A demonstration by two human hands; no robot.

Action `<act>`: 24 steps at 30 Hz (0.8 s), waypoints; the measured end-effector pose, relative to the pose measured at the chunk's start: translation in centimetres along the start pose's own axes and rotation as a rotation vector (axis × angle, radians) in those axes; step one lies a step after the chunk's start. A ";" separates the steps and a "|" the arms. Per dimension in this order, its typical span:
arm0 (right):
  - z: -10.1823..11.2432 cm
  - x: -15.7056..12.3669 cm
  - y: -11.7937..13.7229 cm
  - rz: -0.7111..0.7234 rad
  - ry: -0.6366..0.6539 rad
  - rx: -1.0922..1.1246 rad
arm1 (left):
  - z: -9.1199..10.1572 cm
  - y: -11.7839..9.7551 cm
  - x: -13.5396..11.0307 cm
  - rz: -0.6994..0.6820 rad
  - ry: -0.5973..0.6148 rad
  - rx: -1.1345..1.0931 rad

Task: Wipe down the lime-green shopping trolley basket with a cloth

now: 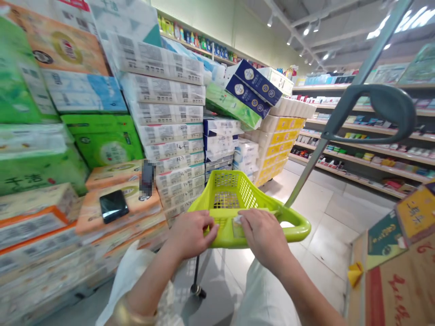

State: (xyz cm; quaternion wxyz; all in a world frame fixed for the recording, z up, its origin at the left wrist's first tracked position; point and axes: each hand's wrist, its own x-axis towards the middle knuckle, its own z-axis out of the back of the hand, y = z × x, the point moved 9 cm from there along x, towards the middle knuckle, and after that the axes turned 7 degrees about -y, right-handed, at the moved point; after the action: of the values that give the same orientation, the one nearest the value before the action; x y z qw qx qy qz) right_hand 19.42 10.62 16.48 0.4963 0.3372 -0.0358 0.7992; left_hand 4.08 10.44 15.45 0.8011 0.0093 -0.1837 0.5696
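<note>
A lime-green plastic shopping basket [299, 232] on wheels stands between my knees, its perforated bin pointing away from me. My left hand [192, 233] grips the left part of its near rim with curled fingers. On the same rim, further right, my right hand [263, 235] is closed over the edge. Beside its fingertips are a pale label [239, 229] and a small white scrap, which may be paper or part of the label. The basket's grey pull handle [374, 113] leans up to the right on a long metal bar.
Stacked tissue packs [170, 108] rise along the left. A dark phone [113, 206] lies on the orange packs [149, 213]. Blue boxes [253, 88] top the pile ahead. Stocked shelves [367, 131] line the right, with cardboard cartons [401, 271] nearby at the lower right. The floor is tiled.
</note>
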 end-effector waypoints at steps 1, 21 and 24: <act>0.4 -0.3 -0.4 -0.027 -0.013 -0.014 | 0.1 0.0 0.0 -0.004 -0.007 0.013; 3.1 -5.3 -4.8 -0.278 -0.602 -0.056 | 0.1 -1.8 1.0 -0.044 -0.059 0.094; 2.4 -5.6 -3.2 -0.263 -0.619 0.007 | -0.1 -2.2 1.1 -0.055 -0.055 0.102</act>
State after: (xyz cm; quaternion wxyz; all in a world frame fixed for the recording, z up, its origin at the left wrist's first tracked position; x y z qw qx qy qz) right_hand 24.76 6.99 14.23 0.5596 0.5672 -0.1384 0.5882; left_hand 6.45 10.73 16.13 0.8096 0.0710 -0.1762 0.5554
